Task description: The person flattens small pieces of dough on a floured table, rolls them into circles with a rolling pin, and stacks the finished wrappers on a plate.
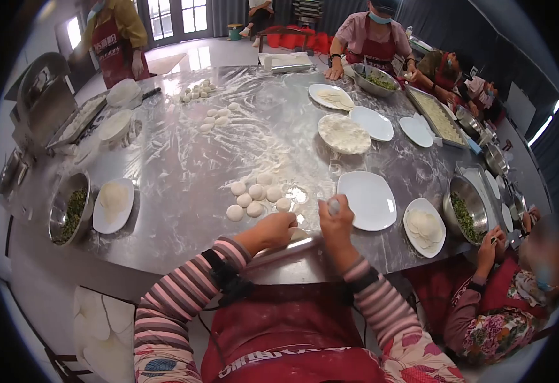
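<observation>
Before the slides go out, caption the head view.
Left hand and right hand at work over a floury table, dough rounds clustered just beyond.

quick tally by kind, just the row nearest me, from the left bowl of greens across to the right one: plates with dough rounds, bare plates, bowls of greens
Plates with dough rounds: 2
Bare plate: 1
Bowls of greens: 2
Total: 5
</observation>
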Tool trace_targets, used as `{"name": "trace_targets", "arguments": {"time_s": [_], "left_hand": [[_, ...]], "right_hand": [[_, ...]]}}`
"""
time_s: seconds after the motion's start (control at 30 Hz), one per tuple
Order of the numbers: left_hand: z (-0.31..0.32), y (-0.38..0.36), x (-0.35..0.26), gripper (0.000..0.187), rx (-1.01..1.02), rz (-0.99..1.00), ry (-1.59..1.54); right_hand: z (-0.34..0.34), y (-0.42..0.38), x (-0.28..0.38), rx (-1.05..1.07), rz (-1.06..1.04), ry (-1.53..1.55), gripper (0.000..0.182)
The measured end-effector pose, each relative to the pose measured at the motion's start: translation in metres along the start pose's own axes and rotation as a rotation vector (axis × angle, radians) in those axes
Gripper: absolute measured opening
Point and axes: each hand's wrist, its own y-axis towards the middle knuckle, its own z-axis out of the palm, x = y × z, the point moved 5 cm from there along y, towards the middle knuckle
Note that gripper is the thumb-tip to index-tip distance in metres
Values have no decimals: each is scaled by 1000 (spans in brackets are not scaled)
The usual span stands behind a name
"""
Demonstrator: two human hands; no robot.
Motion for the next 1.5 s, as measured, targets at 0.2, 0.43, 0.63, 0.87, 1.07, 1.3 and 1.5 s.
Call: {"name": "trace_targets", "arguments": {"time_s": [0.2,0.43,0.63,0.87,1.07,1.3,1.5], "left_hand": [[-1,1,-8,20,82,24,159],[-6,-9,8,22,78,-15,-69],[-6,-1,-3,22,-47,-65,72],[-4,-10,13,23,-4,-58,-82],[-9,-15,2,25,-8,-8,10],[-7,-12,-7,25,50,-62,83],[6,85,-49,34,46,138,-627]], "right_hand": [[-19,-19,13,68,-412,-371,13],[-40,-46,-9,19,208,85,18],[17,16,7,19,-17,8,16],[-37,-40,-4,44,149,93,14],[11,8,-4,41,43,17,19],[-30,-31,0,17,-128,-88,18],[-52,-58,3,9,94,157,20]]}}
